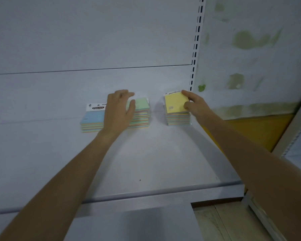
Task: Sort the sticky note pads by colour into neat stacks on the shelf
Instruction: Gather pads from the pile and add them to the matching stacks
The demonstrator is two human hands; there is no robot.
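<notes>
A: Pad colours?
B: Blue-top stack [92,119] w/ white header, green-top stack [141,110], yellow-top stack [176,106] nr shelf's right edge. Sides: pastel stripes.
A: Shelf?
B: Shelf [146,162] white-grey; wall [250,49] green-stained.

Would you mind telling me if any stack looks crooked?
Yes: the top yellow pad sits tilted, its back edge lifted in the right hand, not flat on its stack. The other stacks look tidy.

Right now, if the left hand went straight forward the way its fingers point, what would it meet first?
Probably the shelf's back panel. The left hand lies over the green-topped stack, fingers pointing up and slightly right toward the back. Nothing else shows in that line, though depth is hard to judge.
</notes>
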